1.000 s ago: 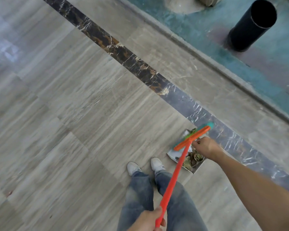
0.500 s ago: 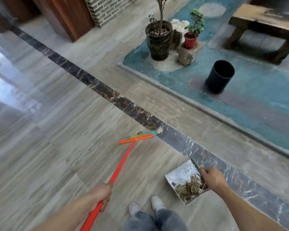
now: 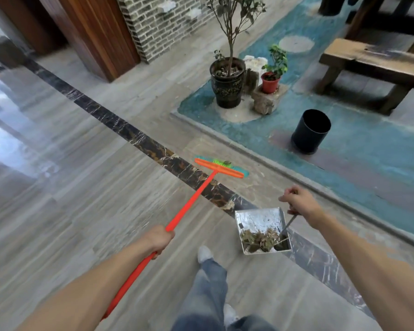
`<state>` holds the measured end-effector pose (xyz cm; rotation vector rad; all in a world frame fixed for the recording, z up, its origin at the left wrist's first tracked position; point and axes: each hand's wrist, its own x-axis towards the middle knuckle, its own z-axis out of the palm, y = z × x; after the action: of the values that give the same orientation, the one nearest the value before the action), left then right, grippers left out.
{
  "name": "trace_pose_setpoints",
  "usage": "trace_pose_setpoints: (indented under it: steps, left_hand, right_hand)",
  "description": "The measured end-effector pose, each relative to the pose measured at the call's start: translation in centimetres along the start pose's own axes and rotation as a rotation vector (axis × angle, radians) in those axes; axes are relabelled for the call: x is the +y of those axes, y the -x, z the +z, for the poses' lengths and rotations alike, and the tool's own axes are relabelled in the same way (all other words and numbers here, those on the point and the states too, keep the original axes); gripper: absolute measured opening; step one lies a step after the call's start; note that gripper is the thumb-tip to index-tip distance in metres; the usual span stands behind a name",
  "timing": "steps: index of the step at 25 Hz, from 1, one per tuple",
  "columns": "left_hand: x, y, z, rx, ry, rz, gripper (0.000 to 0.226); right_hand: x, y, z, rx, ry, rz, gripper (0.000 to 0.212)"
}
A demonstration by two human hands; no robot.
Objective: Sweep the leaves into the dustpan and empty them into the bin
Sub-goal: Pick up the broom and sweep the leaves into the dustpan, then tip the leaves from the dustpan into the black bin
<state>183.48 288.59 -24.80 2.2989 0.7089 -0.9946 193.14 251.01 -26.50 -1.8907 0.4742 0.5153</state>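
— What do we have on the left?

— Our left hand (image 3: 158, 240) is wrapped tight round the orange handle of the broom (image 3: 191, 202), its grip clamped on the shaft. The handle runs up and to the right, and the broom head (image 3: 219, 167), orange with teal bristles, sits at the far edge of the dark marble strip (image 3: 134, 137) that crosses the grey floor (image 3: 81, 187). A bit of green clings to the head; we cannot tell whether it is a leaf.

— And in the middle?

— Our jeans and a pale shoe (image 3: 204, 253) at the bottom, and just to the right the metal dustpan (image 3: 261, 219), with the dry brown leaves (image 3: 261, 238) heaped in its near end.

— Who holds it?

— Our right hand (image 3: 299, 201), its grip closed on the thin handle that rises from the pan. Whether the pan touches the floor we cannot tell.

— Farther right?

— The black bin (image 3: 310, 131) stands upright and open on the teal floor beyond the kerb, well apart from the dustpan. Behind it are two potted plants and a wooden bench (image 3: 373, 60).
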Motion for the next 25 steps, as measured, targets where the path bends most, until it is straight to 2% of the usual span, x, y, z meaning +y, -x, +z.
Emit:
trace_pose_setpoints:
  steps: [4,6,8,12,14,19,21,23,25]
  left_hand:
    - [2.1,-4.6,-3.1,0.006,0.067,0.025,0.027]
    - [3.8,-7.5,-5.0,-0.008,0.097,0.042,0.026]
    - [5.6,-10.5,-7.1,-0.022,0.102,0.062,0.027]
    - [9.5,-15.6,-11.2,-0.062,0.12,0.086,0.02]
    - [11.4,-18.0,-12.9,-0.075,0.146,0.091,0.021]
    - [15.1,-21.6,-15.2,-0.114,0.193,0.096,0.027]
    - [16.4,-22.6,-15.9,-0.126,0.189,0.099,0.029]
    - [18.1,-23.9,-16.6,-0.138,0.172,0.096,0.028]
    - [20.3,-25.3,-17.0,-0.132,0.157,0.096,0.024]
  right_hand:
    - [-5.6,-2.7,-0.5,0.3,0.162,-0.141,0.015]
    - [-8.5,-4.4,-1.2,0.392,0.289,-0.259,0.018]
    - [-11.7,-6.5,-1.6,0.334,0.386,-0.292,0.03]
    - [-18.8,-11.0,-2.3,0.075,0.194,-0.008,0.05]
    - [-21.8,-13.4,-2.2,0.06,0.174,0.077,0.052]
    - [-25.3,-18.6,-2.5,0.169,0.441,0.132,0.043]
    - [-25.7,-19.8,-3.3,0.223,0.472,0.131,0.039]
    - [-25.9,-21.5,-4.5,0.318,0.332,0.126,0.033]
    - [-26.3,-23.2,-6.0,0.387,0.06,0.14,0.016]
